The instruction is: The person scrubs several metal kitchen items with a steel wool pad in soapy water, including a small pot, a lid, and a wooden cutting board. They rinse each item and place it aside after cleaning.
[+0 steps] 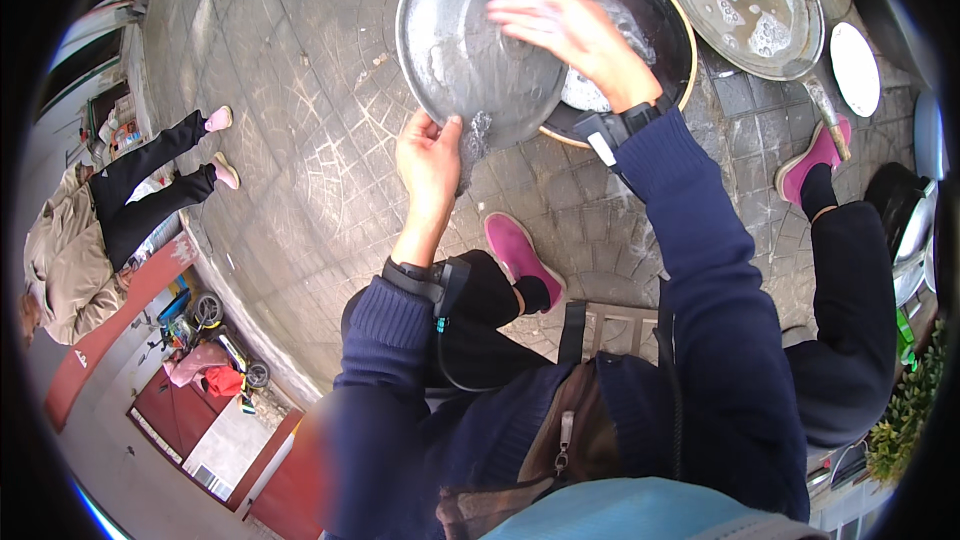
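My left hand (pixel 431 169) grips the near edge of a wet, round, grey metal lid (pixel 450 37), thumb on top. The lid is tilted, and water runs off its near edge beside my thumb. My right hand (pixel 566 34) is blurred, fingers stretched out flat over the lid's right part; whether it touches the metal I cannot tell. Partly behind the lid and my right hand stands a dark basin (pixel 679 41) with a tan rim. White suds (pixel 585 90) show inside it. To its right rests a large metal pan (pixel 814 22) holding cloudy, foamy water, its long handle (pixel 829 116) pointing towards me.
A white oval dish (pixel 855 69) lies right of the pan. Dark cookware (pixel 892 199) and a blue container (pixel 930 135) line the right edge. My pink shoes (pixel 525 255) rest on the paving (pixel 315 90). Another person (pixel 82 240) is at the left, near a parked two-wheeler (pixel 225 345).
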Available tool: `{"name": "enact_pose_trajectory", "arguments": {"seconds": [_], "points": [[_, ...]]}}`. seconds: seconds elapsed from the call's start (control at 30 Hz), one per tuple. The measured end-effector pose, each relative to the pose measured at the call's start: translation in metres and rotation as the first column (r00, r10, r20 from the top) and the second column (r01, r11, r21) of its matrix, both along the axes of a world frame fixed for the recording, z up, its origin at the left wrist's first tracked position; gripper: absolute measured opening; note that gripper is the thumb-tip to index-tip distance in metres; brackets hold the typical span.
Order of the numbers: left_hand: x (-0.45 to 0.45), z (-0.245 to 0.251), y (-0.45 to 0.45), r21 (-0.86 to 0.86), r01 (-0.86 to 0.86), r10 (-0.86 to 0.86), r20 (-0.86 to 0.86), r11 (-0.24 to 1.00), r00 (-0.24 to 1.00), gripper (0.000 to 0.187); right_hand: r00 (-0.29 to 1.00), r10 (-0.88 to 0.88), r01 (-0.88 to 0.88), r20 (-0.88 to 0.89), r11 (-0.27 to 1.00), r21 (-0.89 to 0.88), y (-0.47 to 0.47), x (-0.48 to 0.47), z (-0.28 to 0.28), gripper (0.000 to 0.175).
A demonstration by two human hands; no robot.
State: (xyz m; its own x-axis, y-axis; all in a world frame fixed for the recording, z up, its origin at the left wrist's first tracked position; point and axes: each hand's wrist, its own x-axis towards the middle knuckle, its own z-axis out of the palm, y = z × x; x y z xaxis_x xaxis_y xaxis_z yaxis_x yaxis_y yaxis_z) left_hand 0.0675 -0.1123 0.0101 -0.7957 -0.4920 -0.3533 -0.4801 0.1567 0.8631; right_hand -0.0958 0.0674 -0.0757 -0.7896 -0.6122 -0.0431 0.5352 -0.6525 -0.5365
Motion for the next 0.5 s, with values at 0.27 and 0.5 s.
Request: {"name": "enact_pose_trajectory", "arguments": {"seconds": [0.27,0.5], "points": [[-0.001,-0.002,-0.004,0.106,-0.02,0.022,-0.022,0.994,1.0,0.026,0.927,-0.248,0.344,-0.281,0.268,0.9,0.01,0.001,-0.017,0.034],[0.001,0.006,0.013,0.288,0.032,-0.084,0.17,0.957,0.982,0.024,0.871,-0.377,-0.124,0.314,0.45,0.884,0.004,0.046,-0.097,0.087]]}}
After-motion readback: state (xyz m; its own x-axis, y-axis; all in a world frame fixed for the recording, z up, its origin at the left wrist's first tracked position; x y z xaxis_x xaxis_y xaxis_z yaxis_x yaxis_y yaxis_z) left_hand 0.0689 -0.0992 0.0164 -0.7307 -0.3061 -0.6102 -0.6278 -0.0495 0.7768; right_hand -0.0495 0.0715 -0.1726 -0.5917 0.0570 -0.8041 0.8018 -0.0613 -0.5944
